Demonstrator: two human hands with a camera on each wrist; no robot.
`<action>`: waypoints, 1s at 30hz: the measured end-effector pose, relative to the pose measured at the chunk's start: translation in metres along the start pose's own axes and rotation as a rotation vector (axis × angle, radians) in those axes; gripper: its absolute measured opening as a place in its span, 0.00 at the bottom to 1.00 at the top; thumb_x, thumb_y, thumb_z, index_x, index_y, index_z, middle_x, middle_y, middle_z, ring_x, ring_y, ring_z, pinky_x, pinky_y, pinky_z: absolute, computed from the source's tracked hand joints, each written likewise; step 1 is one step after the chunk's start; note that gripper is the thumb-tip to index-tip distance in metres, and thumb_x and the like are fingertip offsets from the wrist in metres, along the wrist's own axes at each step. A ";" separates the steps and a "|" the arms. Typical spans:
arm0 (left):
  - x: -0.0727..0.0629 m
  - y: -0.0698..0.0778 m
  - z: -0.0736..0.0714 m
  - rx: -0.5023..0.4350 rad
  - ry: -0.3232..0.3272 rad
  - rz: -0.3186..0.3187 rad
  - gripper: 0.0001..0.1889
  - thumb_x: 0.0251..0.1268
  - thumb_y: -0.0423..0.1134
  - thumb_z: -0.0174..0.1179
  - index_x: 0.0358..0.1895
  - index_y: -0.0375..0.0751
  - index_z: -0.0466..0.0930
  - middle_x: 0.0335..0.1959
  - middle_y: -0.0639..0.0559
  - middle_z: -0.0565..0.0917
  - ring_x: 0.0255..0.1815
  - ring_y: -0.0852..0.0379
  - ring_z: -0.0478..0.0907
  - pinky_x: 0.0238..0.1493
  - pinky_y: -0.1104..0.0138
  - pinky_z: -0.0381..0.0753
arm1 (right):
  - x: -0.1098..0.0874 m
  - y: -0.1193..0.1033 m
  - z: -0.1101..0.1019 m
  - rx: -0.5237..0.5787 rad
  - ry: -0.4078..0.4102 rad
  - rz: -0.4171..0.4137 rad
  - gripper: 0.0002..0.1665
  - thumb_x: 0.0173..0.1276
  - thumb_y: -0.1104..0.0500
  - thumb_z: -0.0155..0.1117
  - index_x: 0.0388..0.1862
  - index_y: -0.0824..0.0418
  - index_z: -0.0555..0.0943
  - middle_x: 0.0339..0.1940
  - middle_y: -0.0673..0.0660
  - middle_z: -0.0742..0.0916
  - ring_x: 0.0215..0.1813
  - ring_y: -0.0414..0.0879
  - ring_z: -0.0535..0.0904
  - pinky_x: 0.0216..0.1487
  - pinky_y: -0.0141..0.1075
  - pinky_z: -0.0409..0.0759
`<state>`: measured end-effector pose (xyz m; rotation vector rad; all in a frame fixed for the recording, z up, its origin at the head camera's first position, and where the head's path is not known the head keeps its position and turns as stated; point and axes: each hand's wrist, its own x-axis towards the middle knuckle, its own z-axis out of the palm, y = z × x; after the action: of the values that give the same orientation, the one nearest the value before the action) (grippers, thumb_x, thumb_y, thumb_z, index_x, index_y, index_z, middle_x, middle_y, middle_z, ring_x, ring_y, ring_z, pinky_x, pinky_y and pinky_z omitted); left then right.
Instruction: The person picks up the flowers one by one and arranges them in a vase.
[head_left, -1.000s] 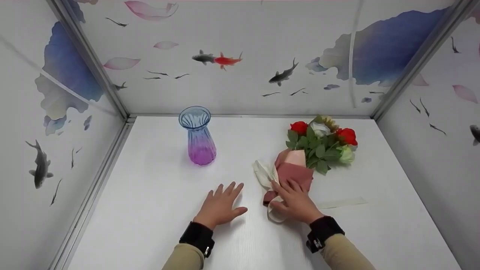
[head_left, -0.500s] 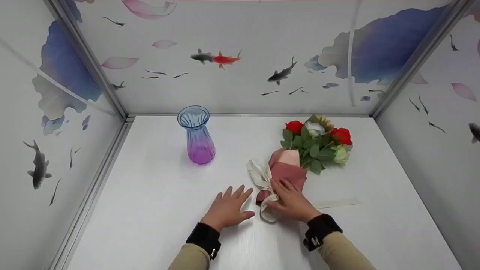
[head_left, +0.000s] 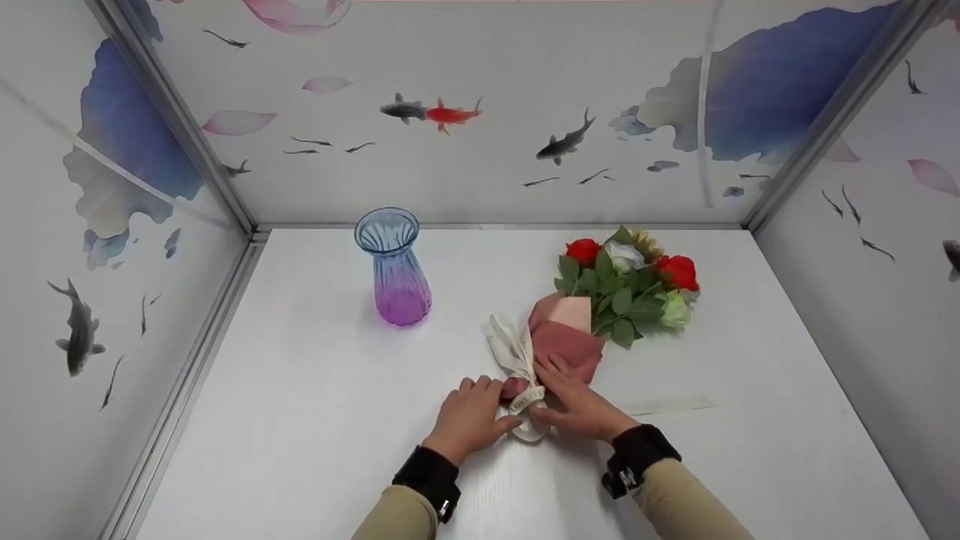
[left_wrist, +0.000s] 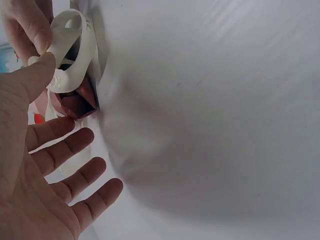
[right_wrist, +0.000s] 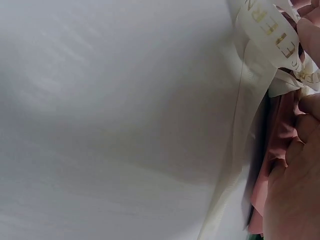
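Observation:
A flower bouquet [head_left: 566, 337] in dusky pink wrapping lies on the white table, blooms pointing to the back right. A cream ribbon [head_left: 529, 401] with gold lettering is tied near its lower end. My right hand [head_left: 581, 405] grips the wrapping close to the ribbon, its fingers bent against the paper in the right wrist view. Beside the bouquet's lower end is my left hand [head_left: 469, 420]. In the left wrist view its fingers are spread and loosely bent around air, and the thumb appears to touch the ribbon loop [left_wrist: 82, 57].
A blue-to-purple glass vase [head_left: 394, 274] stands upright at the back left of the table [head_left: 300, 450]. A ribbon tail [head_left: 675, 405] stretches to the right of my right hand. White panels with painted fish enclose the back and sides.
The bouquet has slid slightly left along with my right hand. My left hand has moved right to the bouquet's lower end, and its fingers have bent more.

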<state>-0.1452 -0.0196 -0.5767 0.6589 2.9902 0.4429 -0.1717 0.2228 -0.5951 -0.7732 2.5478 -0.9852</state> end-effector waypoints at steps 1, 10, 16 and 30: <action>0.001 0.001 0.001 -0.003 0.010 -0.011 0.29 0.64 0.62 0.66 0.56 0.41 0.79 0.47 0.47 0.81 0.49 0.46 0.78 0.46 0.52 0.81 | 0.000 -0.001 0.000 0.006 0.001 0.001 0.50 0.76 0.41 0.61 0.84 0.61 0.52 0.86 0.61 0.51 0.84 0.66 0.37 0.78 0.65 0.47; 0.003 0.010 0.004 0.000 0.083 0.003 0.18 0.66 0.50 0.68 0.49 0.42 0.78 0.37 0.47 0.83 0.37 0.46 0.81 0.34 0.54 0.81 | 0.000 -0.002 -0.002 0.044 0.005 0.007 0.47 0.77 0.43 0.59 0.84 0.60 0.52 0.85 0.62 0.52 0.84 0.65 0.38 0.78 0.65 0.48; 0.004 0.011 0.004 0.010 0.104 0.010 0.09 0.74 0.42 0.60 0.50 0.44 0.81 0.32 0.47 0.82 0.34 0.46 0.81 0.30 0.54 0.80 | -0.003 0.001 -0.005 0.030 0.069 -0.037 0.38 0.77 0.56 0.61 0.81 0.61 0.62 0.84 0.63 0.57 0.84 0.64 0.46 0.77 0.62 0.55; 0.007 -0.003 0.002 -0.083 0.188 -0.033 0.07 0.73 0.39 0.59 0.35 0.42 0.74 0.25 0.49 0.78 0.26 0.46 0.80 0.22 0.55 0.77 | -0.011 0.007 -0.008 -0.092 0.600 -0.289 0.15 0.61 0.75 0.69 0.47 0.64 0.89 0.41 0.57 0.92 0.43 0.49 0.89 0.47 0.29 0.82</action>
<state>-0.1527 -0.0183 -0.5793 0.5910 3.1306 0.6585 -0.1690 0.2375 -0.5936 -1.0172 3.0595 -1.3687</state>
